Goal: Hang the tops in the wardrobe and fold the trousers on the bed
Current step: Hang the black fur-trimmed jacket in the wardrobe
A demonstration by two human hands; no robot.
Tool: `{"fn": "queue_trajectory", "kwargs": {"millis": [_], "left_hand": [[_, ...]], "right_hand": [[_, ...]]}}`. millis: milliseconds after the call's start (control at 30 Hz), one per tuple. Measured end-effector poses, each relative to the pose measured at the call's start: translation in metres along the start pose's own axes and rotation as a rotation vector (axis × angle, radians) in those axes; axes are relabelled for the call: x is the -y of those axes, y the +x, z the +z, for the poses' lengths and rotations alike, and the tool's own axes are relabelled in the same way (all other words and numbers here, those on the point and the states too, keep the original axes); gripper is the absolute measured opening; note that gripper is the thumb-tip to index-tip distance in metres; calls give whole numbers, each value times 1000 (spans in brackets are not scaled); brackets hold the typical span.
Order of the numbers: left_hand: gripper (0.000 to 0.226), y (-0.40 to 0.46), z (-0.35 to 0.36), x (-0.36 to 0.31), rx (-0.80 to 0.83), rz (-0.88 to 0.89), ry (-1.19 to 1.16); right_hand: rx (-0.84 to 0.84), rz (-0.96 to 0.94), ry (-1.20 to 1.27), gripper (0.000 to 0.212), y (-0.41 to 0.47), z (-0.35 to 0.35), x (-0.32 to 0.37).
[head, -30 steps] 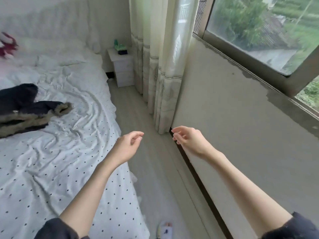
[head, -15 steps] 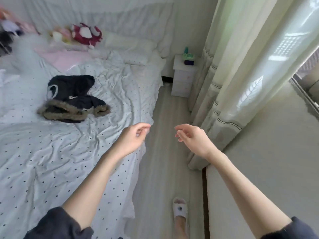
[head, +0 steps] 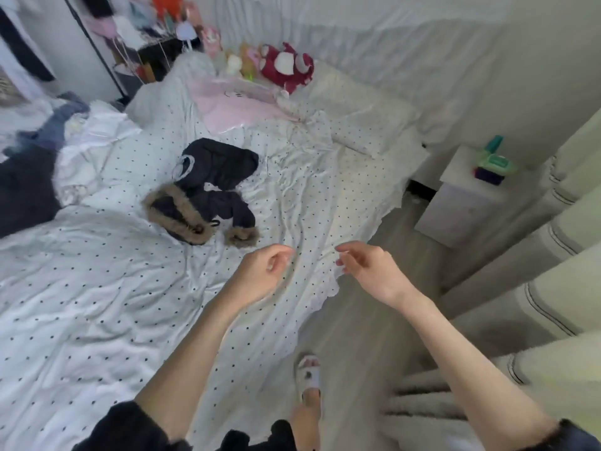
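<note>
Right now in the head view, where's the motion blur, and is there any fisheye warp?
Head view: blur smears the upper-left clothes rack and plush toys; both hands, left hand and right hand, are slightly soft. Wide-angle warp bends the curtain at right. Lighting is soft daylight, no glare.

Two bare hands, left hand (head: 263, 271) and right hand (head: 370, 271), are reaching over one polka-dot bed (head: 97, 320), where one dark fur-trimmed jacket (head: 208, 190) is lying mid-frame, one red plush toy (head: 286, 66) is sitting at the top, and one white nightstand (head: 461, 203) is standing at right.
</note>
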State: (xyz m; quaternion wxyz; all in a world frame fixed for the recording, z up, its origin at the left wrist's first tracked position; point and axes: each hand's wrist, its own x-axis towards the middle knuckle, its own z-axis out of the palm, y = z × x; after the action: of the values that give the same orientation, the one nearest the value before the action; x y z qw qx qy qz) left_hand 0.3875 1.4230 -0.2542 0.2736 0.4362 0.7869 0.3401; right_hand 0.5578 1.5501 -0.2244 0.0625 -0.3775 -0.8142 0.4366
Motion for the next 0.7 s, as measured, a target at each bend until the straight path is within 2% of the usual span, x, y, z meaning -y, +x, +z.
{"fn": "queue_trajectory", "kwargs": {"millis": [200,400,500,633,700], "left_hand": [[28,127,-15,30,-85,-129,-39],[34,229,-47,76,-159,-365,36],[35,262,-56,91,-148,-474,49],[34,315,-52,133,-308,-602,-12],[35,340,-43,160,-331,-647,-6]], "right_hand": [[144,-76,-53,28,162,-13,4],[306,-172,-153,30,317,-12,32],[360,-228,-207,31,372,-2,34],[483,-239,-286,36,476,38,16],[537,-256,-330,40,520,64,-2]]}}
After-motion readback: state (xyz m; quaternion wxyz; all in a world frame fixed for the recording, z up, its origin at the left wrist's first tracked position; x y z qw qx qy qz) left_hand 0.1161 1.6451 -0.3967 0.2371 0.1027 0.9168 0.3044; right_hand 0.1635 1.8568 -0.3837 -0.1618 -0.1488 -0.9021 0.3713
